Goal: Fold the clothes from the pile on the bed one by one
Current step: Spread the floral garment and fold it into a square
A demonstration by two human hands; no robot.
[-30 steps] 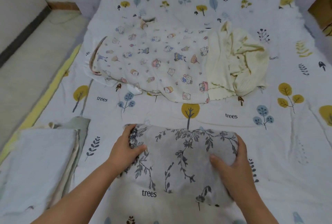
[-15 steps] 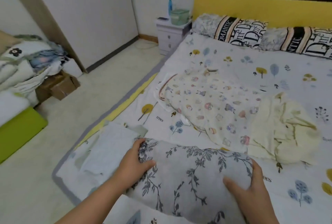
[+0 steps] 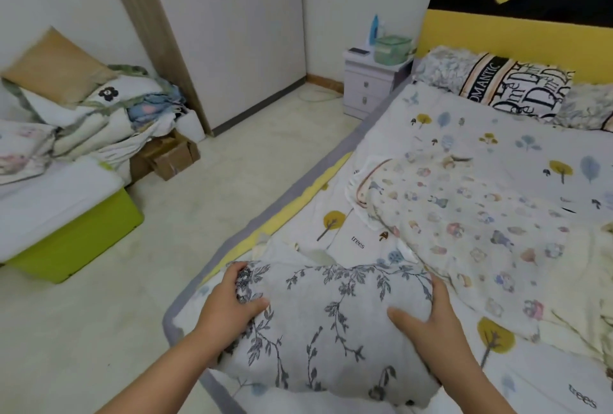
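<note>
A folded grey cloth with a dark leaf print (image 3: 328,324) is lifted above the bed's near left edge. My left hand (image 3: 225,306) grips its left end, thumb on top. My right hand (image 3: 431,324) grips its right end, thumb on top and fingers curled round the far side. Just behind it the top of a folded stack (image 3: 282,249) shows at the bed edge. A cream garment with small cartoon prints (image 3: 464,224) lies spread on the bed (image 3: 497,148) to the right, over a pale yellow piece (image 3: 587,320).
Pillows (image 3: 504,85) lie against the yellow and black headboard. A white nightstand (image 3: 371,82) with a green box stands beside the bed. A wardrobe (image 3: 238,32), cardboard boxes (image 3: 169,155), piled bedding (image 3: 83,108) and a green bin (image 3: 76,241) line the left. Bare floor (image 3: 199,214) lies between.
Both hands have carried the leaf-print cloth to the left, toward the bed's edge over the folded stack. The view has swung left and up, bringing the floor and wardrobe into sight.
</note>
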